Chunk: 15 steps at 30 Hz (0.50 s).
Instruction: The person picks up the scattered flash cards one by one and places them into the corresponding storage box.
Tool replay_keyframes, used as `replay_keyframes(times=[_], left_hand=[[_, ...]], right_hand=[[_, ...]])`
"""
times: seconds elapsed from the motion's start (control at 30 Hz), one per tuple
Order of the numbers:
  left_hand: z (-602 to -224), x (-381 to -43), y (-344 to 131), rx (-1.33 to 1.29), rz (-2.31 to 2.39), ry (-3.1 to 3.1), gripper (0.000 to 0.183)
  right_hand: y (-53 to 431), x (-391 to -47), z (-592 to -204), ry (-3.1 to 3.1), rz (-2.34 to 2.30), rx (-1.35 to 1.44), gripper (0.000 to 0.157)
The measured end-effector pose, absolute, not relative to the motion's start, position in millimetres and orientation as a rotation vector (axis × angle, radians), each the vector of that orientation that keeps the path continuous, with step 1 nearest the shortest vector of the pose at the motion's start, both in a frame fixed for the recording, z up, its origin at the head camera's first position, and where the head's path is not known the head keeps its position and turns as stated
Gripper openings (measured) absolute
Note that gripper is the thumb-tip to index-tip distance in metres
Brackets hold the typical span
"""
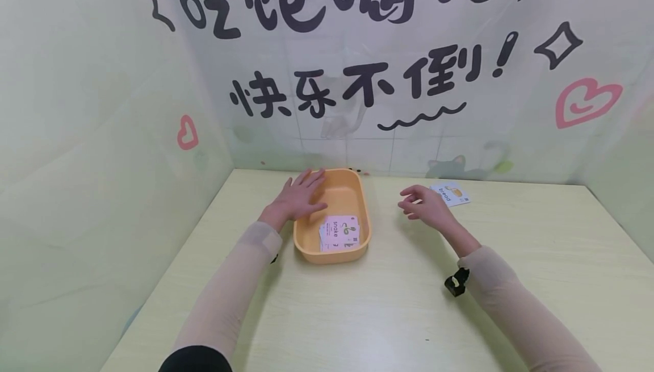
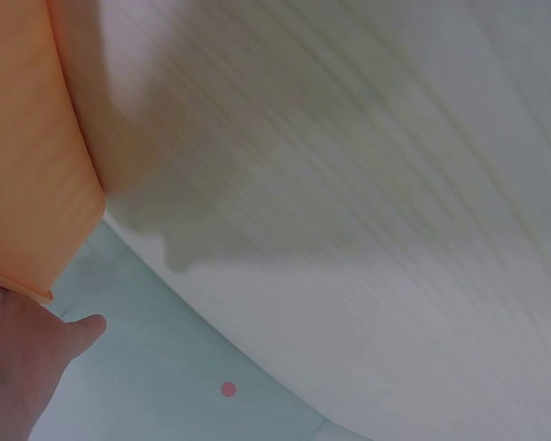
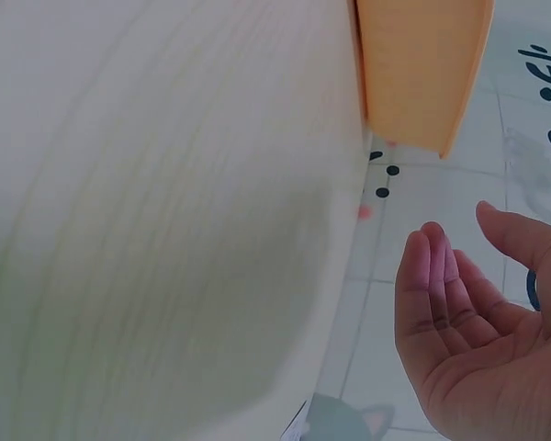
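Observation:
An orange plastic basket (image 1: 364, 218) stands on the table near the back wall. Several picture cards (image 1: 341, 231) lie in its near end, the top one reading "snake". My left hand (image 1: 298, 197) is spread over the basket's left rim, its fingers extended; whether it touches the rim I cannot tell. To the right of the basket my right hand (image 1: 421, 204) hovers with loosely bent fingers and holds nothing, as the right wrist view also shows (image 3: 482, 322). Just beyond it, a card marked "bread" (image 1: 453, 193) lies on the table, partly hidden by that hand.
A pale wooden table (image 1: 357, 315) reaches back to a printed cloth wall (image 1: 327, 133) with large dark lettering. A second cloth wall (image 1: 102, 150) rises along the left side. A black wrist strap (image 1: 456, 282) sits on the right forearm.

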State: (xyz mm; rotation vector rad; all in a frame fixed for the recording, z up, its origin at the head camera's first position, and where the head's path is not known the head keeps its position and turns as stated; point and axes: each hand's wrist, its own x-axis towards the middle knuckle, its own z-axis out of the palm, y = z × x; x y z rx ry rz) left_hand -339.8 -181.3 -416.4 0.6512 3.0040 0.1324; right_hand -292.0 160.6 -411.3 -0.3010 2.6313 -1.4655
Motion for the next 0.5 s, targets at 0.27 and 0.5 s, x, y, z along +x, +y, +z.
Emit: replay_keyframes(times=[0.27, 0.5], left_hand=[[-416, -339, -181, 0.654, 0.14, 3.001, 0.08], [-416, -339, -181, 0.649, 0.149, 2.998, 0.08]], right_hand=[[178, -290, -411, 2.667, -1.435, -0.266, 0.044], [196, -293, -412, 2.731, -1.429, -0.235, 0.046]])
